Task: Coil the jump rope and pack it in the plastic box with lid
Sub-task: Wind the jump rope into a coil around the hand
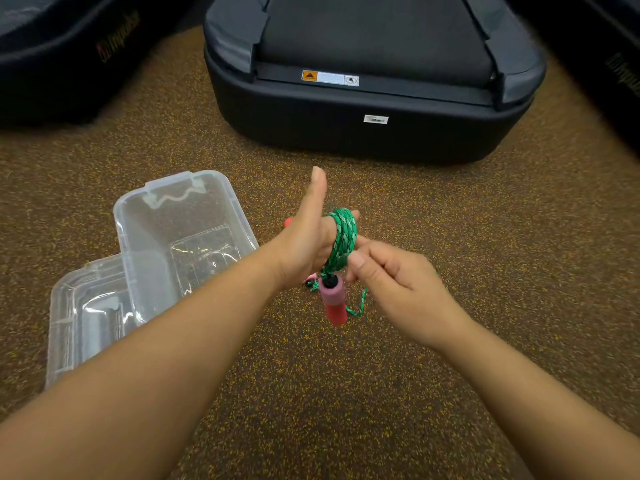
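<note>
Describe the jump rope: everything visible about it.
The jump rope is a green braided cord with paler flecks, wound in several loops around the fingers of the left hand, whose thumb points up. A pink foam-looking handle with a black collar hangs straight down below the coil. The right hand pinches the cord beside the coil. A loose green strand trails near the handle, above the speckled floor. A second pink end peeks out behind the left hand.

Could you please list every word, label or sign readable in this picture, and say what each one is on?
"Impulse", gold lettering, partly shadowed: dark machine base at left.
Same gold lettering, cut off by the edge: dark base at right.
Orange warning sticker on the treadmill: print too small.
White tag below it: blurred.
</note>
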Motion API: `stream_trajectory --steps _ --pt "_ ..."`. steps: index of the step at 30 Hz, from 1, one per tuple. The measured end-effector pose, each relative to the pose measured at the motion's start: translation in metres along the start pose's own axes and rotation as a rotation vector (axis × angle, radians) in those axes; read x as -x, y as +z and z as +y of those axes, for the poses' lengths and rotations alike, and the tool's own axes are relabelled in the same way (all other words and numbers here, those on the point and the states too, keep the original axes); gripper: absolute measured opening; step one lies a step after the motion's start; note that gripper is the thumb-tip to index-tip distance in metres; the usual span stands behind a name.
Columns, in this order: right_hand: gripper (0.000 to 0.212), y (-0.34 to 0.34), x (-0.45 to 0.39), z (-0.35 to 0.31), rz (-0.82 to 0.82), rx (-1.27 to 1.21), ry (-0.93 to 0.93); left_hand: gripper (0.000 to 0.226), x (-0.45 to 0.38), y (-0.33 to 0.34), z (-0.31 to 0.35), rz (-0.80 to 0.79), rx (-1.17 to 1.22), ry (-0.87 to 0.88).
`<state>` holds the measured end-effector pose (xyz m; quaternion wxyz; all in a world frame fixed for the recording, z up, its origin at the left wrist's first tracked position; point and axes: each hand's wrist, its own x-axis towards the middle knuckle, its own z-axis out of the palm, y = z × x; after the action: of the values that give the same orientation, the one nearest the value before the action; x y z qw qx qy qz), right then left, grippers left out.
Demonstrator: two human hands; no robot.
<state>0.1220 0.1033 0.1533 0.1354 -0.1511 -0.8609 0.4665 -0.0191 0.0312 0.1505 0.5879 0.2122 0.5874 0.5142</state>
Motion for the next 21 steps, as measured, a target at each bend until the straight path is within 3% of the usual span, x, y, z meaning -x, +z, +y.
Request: stream_trajectory --steps 4,7,9,13,21 --pt "0.022 -0.019 -0.010 -0.010 0.061 -0.125 0.046 0.108 0.013 0.005 0.001 -0.093 -0.199 -0.001" --pt "0.020 -0.030 -0.018 -0.006 0.145 -0.046 0.059 0.104 0.010 -0.002 -0.003 -0.232 -0.246 -0.042" --pt "0.021 -0.032 -0.021 0.003 0.181 0.003 0.095 0.089 0.010 -0.002 -0.003 -0.287 -0.229 -0.038" --pt "0.026 -0.024 -0.019 0.029 0.236 -0.030 0.202 0.036 0.010 0.001 0.002 -0.298 -0.092 0.024" --pt "0.032 0.011 0.002 0.055 0.078 0.054 0.250 0.038 0.001 0.000 0.000 -0.113 0.363 0.130"
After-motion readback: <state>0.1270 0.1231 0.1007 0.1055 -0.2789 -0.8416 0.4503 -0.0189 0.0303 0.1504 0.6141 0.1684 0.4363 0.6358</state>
